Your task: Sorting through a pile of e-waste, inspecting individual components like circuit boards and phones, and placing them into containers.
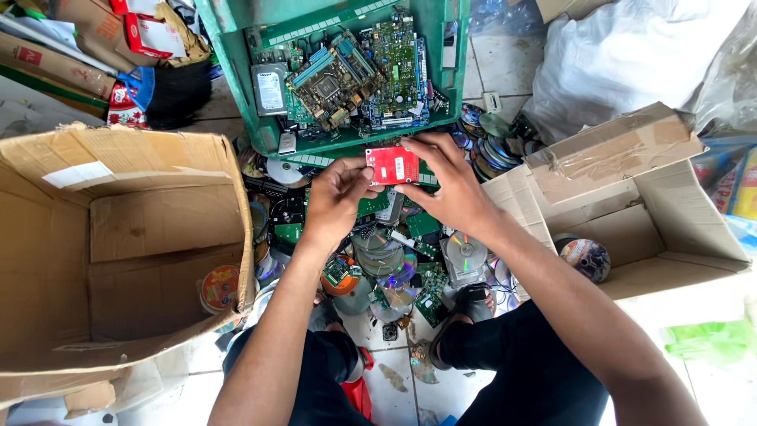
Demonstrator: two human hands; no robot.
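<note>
The floor (489, 71) is tiled in a pale colour and it is almost covered with electronic scrap, boxes and bags. At the left side a big open cardboard box (118, 237) lies on the floor, and one disc (219, 288) rests inside it near its right wall. Next, in the middle at the far side, a green plastic crate (236, 87) holds several circuit boards (347, 75) and a grey hard drive (270, 88). Just in front of the crate the person holds a small red circuit board (392, 165) with both hands, above a heap of shiny discs (386, 252) and green boards on the floor. The left hand (335, 201) pinches the left edge of the red board with thumb and fingers closed on it. The right hand (445, 181) grips the right edge, fingers closed on it also. At the right a second cardboard box (631, 205) stands open with a printed disc (585, 259) inside, and behind it lies a white bag (623, 55).
</note>
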